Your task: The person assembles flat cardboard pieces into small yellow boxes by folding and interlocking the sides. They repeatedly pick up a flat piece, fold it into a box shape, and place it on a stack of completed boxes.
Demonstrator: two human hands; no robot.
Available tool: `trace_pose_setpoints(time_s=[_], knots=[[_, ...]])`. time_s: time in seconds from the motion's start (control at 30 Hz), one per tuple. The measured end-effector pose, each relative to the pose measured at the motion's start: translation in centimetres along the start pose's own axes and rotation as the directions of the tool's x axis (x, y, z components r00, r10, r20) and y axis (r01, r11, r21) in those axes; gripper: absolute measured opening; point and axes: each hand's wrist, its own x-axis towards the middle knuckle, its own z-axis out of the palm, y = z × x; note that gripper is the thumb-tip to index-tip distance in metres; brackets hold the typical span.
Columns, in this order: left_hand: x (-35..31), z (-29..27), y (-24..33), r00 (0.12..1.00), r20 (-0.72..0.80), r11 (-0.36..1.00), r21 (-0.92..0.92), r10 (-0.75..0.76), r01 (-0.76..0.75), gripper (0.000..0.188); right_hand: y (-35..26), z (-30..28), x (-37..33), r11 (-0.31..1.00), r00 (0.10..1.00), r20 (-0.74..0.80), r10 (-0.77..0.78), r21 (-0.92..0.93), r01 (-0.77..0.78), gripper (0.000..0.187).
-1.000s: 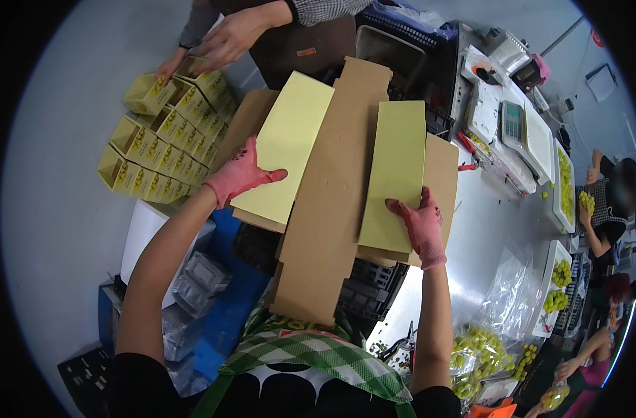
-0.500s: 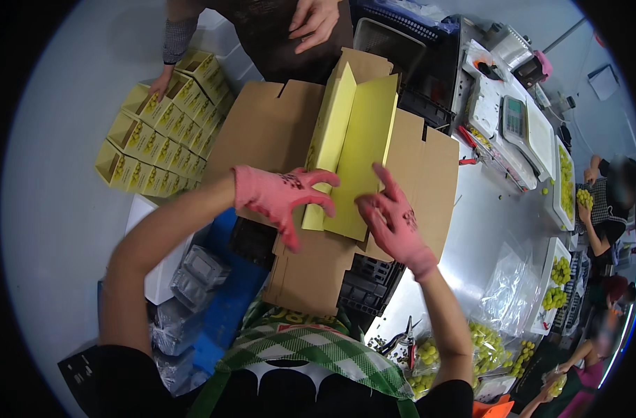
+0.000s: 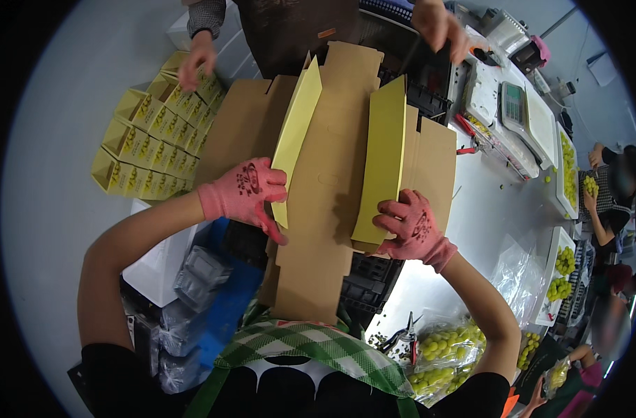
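Note:
A cardboard box blank [image 3: 321, 209] lies in front of me, brown in the middle, with two long yellow side flaps standing up and leaning apart. My left hand [image 3: 247, 191], in a pink glove, grips the near end of the left yellow flap [image 3: 298, 125], fingers bent over its edge and thumb pointing down. On the other side my right hand [image 3: 415, 228], also pink-gloved, is closed around the near outer edge of the right yellow flap [image 3: 384, 153]. More brown cardboard [image 3: 234, 125] spreads out beneath.
Yellow printed boxes [image 3: 140, 143] stand stacked at the left. Across from me are a co-worker's hands [image 3: 196, 63]. At the right, a steel table [image 3: 471, 223] carries a scale [image 3: 514, 104], bagged green grapes [image 3: 443, 348] and pruning shears [image 3: 404, 336]. Clear plastic punnets [image 3: 201, 275] sit lower left.
The yellow flaps have spread apart, exposing the brown middle. My hands moved outward onto them. The co-worker's one hand lifted off the yellow boxes; the other moved right.

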Motion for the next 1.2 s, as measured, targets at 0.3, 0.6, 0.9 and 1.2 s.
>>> trace_pose_setpoints(time_s=[0.3,0.6,0.9,1.2], knots=[[4.7,5.0,3.4,0.758,-0.425,0.848,-0.041,-0.494,0.529,0.033,-0.2,2.9,3.4,0.908,0.842,-0.411,0.350,-0.072,-0.412,0.032],[6.5,5.9,4.4,0.813,-0.326,0.818,0.164,-0.482,0.551,0.058,-2.0,3.4,4.9,0.906,0.910,-0.199,0.363,-0.155,-0.395,0.025],[6.4,6.3,3.8,0.782,-0.446,0.829,0.139,-0.436,0.542,0.050,-5.4,6.9,-5.5,0.969,0.961,-0.137,0.241,-0.026,-0.247,0.062],[6.3,5.8,4.5,0.765,-0.395,0.765,0.201,-0.509,0.612,0.048,-5.2,6.1,-4.7,0.998,0.998,-0.070,0.005,-0.055,-0.009,0.053]])
